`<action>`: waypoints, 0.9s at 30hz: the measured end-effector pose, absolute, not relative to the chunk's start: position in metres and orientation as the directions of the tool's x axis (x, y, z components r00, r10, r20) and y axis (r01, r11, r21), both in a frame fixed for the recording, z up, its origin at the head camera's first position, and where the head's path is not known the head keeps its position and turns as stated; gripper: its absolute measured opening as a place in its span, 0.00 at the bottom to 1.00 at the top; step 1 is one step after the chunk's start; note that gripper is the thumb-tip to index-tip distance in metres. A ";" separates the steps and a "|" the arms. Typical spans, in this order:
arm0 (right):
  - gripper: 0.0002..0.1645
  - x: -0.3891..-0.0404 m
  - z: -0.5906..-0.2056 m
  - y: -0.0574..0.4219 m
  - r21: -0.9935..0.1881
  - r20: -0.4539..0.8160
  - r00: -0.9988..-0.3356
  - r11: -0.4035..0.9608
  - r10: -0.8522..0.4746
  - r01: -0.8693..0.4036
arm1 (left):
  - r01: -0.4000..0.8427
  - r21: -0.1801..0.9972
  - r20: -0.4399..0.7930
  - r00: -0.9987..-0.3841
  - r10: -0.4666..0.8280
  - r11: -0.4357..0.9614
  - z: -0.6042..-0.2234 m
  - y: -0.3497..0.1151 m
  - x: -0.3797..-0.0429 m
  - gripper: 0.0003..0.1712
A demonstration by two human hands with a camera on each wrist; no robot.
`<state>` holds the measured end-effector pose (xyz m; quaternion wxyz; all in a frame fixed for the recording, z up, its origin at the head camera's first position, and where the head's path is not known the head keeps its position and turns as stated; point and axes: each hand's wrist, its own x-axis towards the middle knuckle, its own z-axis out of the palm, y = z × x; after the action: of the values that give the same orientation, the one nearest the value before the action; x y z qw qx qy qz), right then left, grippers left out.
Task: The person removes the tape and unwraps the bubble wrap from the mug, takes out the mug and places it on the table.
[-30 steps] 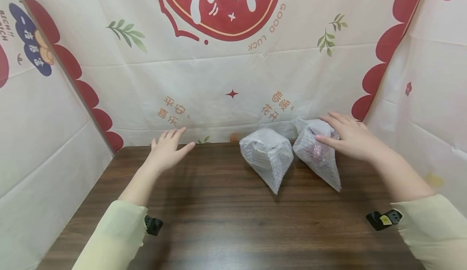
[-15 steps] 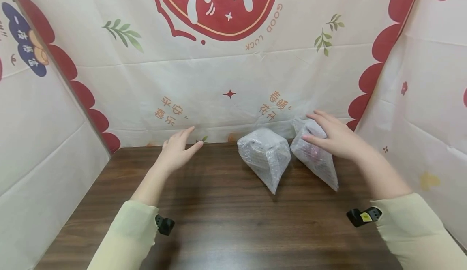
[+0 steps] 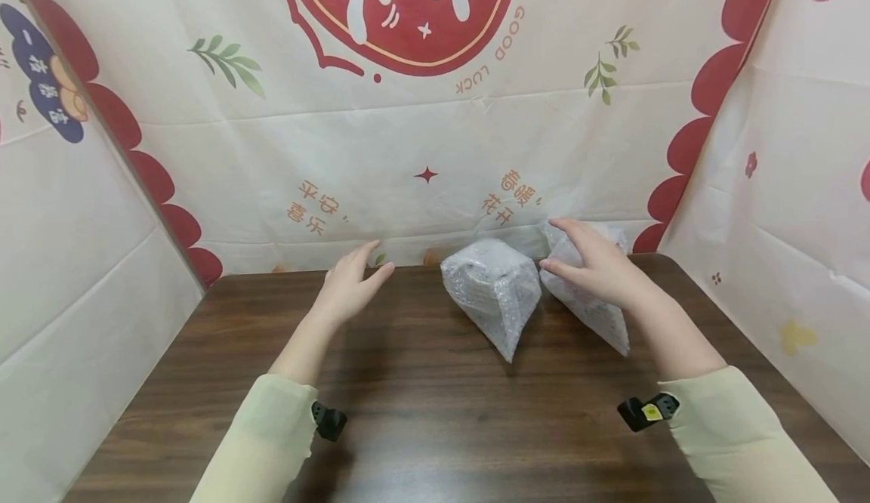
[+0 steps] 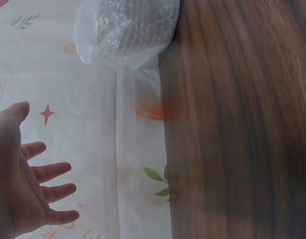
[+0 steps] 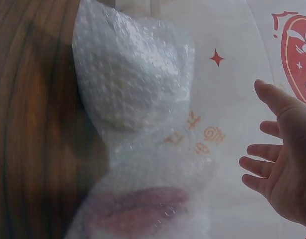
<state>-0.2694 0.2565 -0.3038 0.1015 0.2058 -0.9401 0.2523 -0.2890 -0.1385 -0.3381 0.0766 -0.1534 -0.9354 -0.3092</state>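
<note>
Two bubble-wrapped bundles sit side by side toward the back right of the table. The left bundle is wrapped round something pale, its loose end pointing at the near side. Something reddish shows through the wrap of the right bundle. My right hand, fingers spread, overlaps the right bundle in the head view; the right wrist view has the fingers apart from the wrap. On the other side my left hand hovers over the back of the table, fingers extended and holding nothing, left of the left bundle.
The dark wood table ends at a printed cloth backdrop, with cloth walls on both sides. Small black cameras are strapped at both sleeves.
Both hands have moved inward, the left one to the right and the right one to the left over the right bundle. The bundles stay in place; the view has shifted slightly.
</note>
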 end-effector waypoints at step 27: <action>0.45 -0.276 -0.368 0.205 -0.541 0.450 -0.863 0.699 -0.230 -0.468 | 0.371 0.817 0.261 -0.921 0.289 0.441 -0.390 -0.081 -0.294 0.40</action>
<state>-0.2764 0.2046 -0.3676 0.1768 0.1927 -0.9047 0.3364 -0.2942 -0.0815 -0.3895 0.0414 -0.1945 -0.8479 -0.4914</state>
